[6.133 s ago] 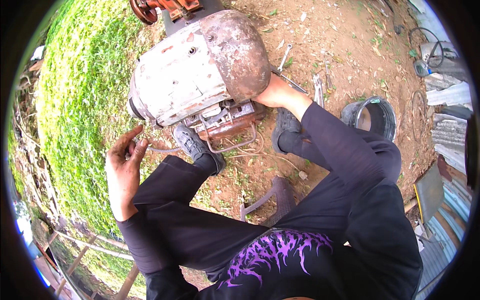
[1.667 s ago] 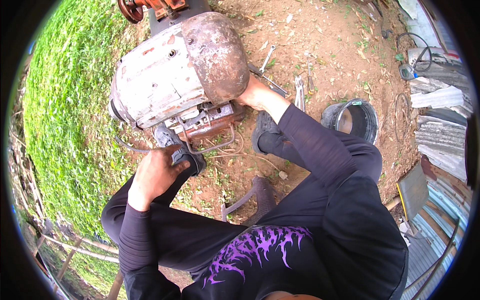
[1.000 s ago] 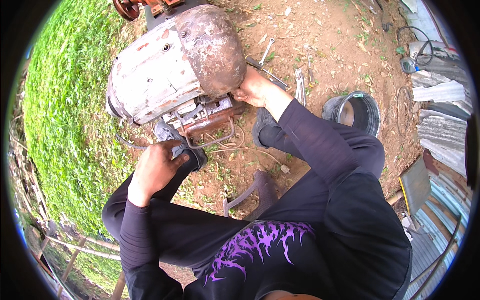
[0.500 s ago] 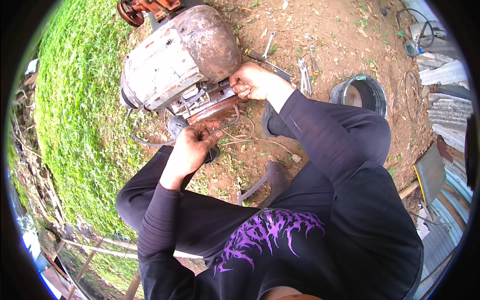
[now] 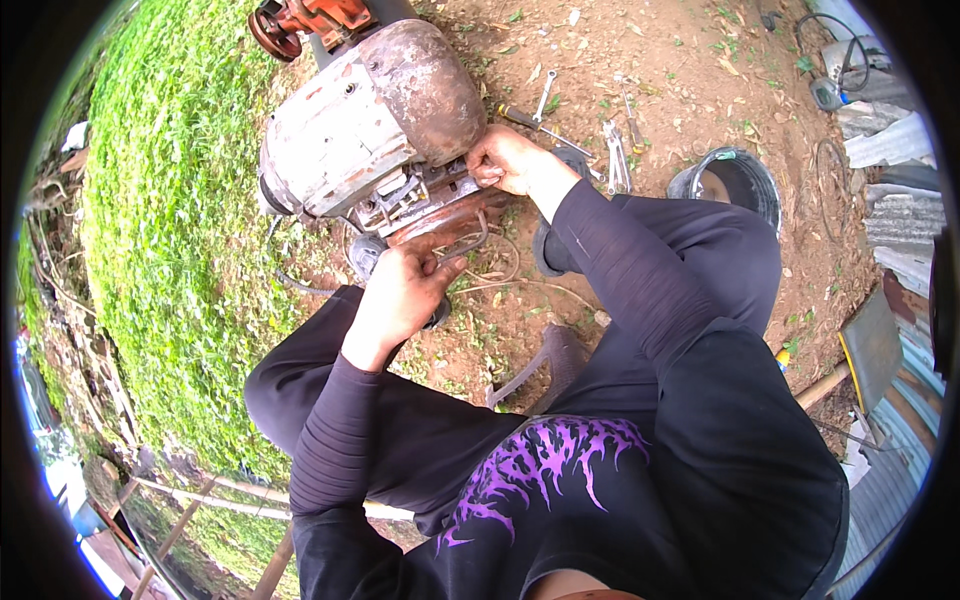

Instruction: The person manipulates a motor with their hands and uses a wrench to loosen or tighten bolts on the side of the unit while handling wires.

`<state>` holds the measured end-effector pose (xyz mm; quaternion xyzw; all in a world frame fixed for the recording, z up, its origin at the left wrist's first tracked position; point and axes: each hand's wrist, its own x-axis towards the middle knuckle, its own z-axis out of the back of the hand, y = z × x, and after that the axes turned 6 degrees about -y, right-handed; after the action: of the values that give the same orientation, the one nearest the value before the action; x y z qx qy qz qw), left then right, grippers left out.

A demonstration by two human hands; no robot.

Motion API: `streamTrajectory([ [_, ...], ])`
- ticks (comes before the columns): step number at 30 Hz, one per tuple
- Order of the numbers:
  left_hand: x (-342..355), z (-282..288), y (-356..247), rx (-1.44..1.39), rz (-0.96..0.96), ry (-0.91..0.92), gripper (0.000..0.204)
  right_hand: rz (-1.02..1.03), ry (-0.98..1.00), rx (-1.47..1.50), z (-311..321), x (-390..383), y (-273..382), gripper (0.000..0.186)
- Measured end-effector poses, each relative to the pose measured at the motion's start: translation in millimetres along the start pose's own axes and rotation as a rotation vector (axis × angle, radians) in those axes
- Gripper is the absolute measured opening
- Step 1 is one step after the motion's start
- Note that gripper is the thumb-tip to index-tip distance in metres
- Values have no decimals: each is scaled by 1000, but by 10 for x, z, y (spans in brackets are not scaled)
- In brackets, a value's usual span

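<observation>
In front of me lies a big worn electric motor (image 5: 335, 125), grey-white with a rusty rounded end. Along its near side is an uncovered recess with wires and metal parts (image 5: 395, 195), above a rusty base rail (image 5: 440, 225). My right hand (image 5: 510, 160) is closed with curled fingers at the recess's right end, against the motor; what its fingertips grip is hidden. Nearer me, my left hand (image 5: 405, 290) pinches a thin grey bent piece (image 5: 482, 238), cable or rod, which hooks up toward the rail. Which of the two it is, I cannot tell.
Right of the motor lie a screwdriver (image 5: 520, 118), a wrench (image 5: 545, 95) and several more wrenches (image 5: 617, 158). A black bucket (image 5: 740, 185) stands beside my right knee. Orange machinery (image 5: 310, 20) sits behind the motor. Corrugated sheets (image 5: 905, 220) line the right side; grass (image 5: 180, 200) covers the left.
The whole view has shifted slightly, moving the motor a little right and down. My left hand has turned a little, its thumb now pointing right; my right hand stays at the motor.
</observation>
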<state>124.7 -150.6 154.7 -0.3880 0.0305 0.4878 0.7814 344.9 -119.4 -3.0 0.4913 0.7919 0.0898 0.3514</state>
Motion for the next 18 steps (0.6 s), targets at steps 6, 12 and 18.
streamTrajectory([
  [6, -21, -17, -39, 51, -45, -31, 34, 146, -124, -185, -181, -97, -124, 26],
  [12, 11, 0, 16, 112, -58, -46, 35, 64, -139, -45, -252, -195, -105, 31],
  [18, -12, -65, 28, 147, -108, -53, 32, 44, -88, -65, -131, -95, -119, 26],
])
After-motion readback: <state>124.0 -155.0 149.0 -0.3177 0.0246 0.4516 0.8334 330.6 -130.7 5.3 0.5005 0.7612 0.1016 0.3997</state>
